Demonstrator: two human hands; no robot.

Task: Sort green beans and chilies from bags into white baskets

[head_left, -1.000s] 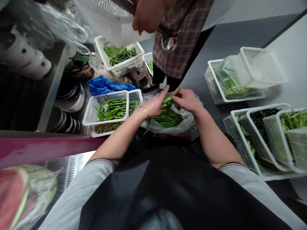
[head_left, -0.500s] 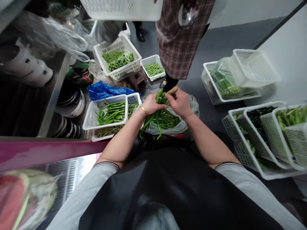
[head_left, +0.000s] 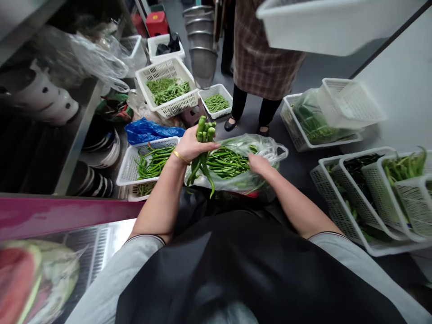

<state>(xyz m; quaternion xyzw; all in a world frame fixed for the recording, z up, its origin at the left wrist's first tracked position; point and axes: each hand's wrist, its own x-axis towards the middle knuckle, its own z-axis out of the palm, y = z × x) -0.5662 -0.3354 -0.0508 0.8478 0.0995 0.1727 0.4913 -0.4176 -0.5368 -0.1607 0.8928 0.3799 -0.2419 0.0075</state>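
Note:
A bunch of long green chili peppers [head_left: 204,132] is gripped in my left hand [head_left: 191,145], stem ends up and tips hanging below. A gold bracelet circles that wrist. My right hand [head_left: 259,164] reaches into the right side of a clear plastic bag [head_left: 266,145], among the loose green peppers [head_left: 227,162] filling it. Its fingertips are hidden there, so their hold cannot be made out. Left of my left wrist, a white basket [head_left: 125,170] holds more green peppers [head_left: 153,162].
Ahead stand a basket of green beans [head_left: 170,108] and a smaller one [head_left: 218,113]. Someone in a plaid apron [head_left: 259,67] stands beyond the bag, near a raised white basket [head_left: 313,31]. Vegetable baskets [head_left: 371,245] line the right; a metal shelf [head_left: 76,139] stands left.
My hands have moved apart: the left went left with the pepper bunch, the right left the bunch and lowered into the bag. The person in the plaid apron and the raised basket shifted right.

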